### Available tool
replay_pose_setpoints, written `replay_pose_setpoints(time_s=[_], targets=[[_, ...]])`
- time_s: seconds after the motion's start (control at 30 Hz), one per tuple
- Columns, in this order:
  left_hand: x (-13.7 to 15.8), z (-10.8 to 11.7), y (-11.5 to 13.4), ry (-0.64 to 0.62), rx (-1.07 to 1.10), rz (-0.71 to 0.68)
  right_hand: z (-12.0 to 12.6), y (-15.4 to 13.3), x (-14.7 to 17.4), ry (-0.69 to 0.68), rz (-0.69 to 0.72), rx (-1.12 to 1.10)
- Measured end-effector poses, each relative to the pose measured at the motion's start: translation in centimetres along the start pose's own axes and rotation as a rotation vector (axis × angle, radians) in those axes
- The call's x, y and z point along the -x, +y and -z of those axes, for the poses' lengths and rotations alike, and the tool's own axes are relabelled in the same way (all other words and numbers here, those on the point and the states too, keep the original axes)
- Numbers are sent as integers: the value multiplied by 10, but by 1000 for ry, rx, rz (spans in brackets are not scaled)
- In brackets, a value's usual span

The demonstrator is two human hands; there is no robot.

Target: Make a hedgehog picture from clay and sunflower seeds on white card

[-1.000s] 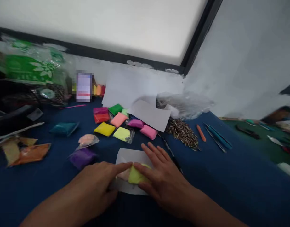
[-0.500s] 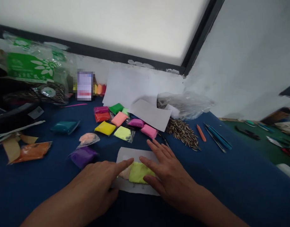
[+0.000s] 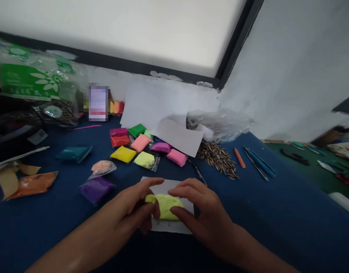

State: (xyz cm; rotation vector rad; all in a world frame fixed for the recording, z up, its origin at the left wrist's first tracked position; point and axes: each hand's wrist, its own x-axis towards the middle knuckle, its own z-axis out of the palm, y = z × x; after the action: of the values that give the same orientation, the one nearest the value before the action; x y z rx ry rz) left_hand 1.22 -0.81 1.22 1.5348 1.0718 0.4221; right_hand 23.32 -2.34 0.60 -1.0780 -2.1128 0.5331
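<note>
A flat patch of yellow-green modelling clay (image 3: 169, 204) lies on a white paper sheet (image 3: 178, 228) with small drawn marks below it. My left hand (image 3: 136, 204) is at its left side, thumb and finger closed on a small bit of the same clay (image 3: 151, 198); whether this bit joins the patch is hard to tell. From the right, my right hand (image 3: 201, 204) rests with curved, parted fingers, its thumb and index tips at the patch. The pale clay beside the patch is hidden behind my left hand.
Several coloured clay packets lie beyond, among them a yellow packet (image 3: 123, 154) and a purple packet (image 3: 96, 189). A black pen (image 3: 199, 174), a pile of sunflower seeds (image 3: 218, 159), an orange stick (image 3: 239, 158) and blue-handled tools (image 3: 261, 163) lie rightward. A phone (image 3: 98, 103) stands behind.
My left hand has gone from a pointing finger to a pinch, with a bit of yellow-green clay raised at its fingertips. My right fingers have curled inward, and the patch's outline looks rounder.
</note>
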Motion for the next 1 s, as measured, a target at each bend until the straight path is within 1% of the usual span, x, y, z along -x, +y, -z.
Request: replay_pose_setpoints(time_s=[0.1,0.2,0.33,0.43,0.57,0.63,0.83,0.9,1.0], targets=[[0,-6,2,-71,102,3,-7,-7,-1,6,33,-67],[1,-9,4,-124,142,8,-13,-11,-2,26,43,-89],[1,-8,11,-165,156,5,-12,-13,-4,38,-21,-178],[0,-6,16,-146,165,-8,-8,-16,-9,26,-76,-206],[-4,-4,18,-109,160,-35,-5,-17,-14,63,-76,-161],[-6,-4,18,-91,170,-54,-4,-17,-16,69,-40,-133],[-10,-4,19,-29,257,-80,1,-14,-24,59,156,-26],[-9,-3,19,-7,273,-89,4,-13,-28,39,186,-3],[-9,-2,19,26,298,-95,4,-14,-32,30,183,-12]])
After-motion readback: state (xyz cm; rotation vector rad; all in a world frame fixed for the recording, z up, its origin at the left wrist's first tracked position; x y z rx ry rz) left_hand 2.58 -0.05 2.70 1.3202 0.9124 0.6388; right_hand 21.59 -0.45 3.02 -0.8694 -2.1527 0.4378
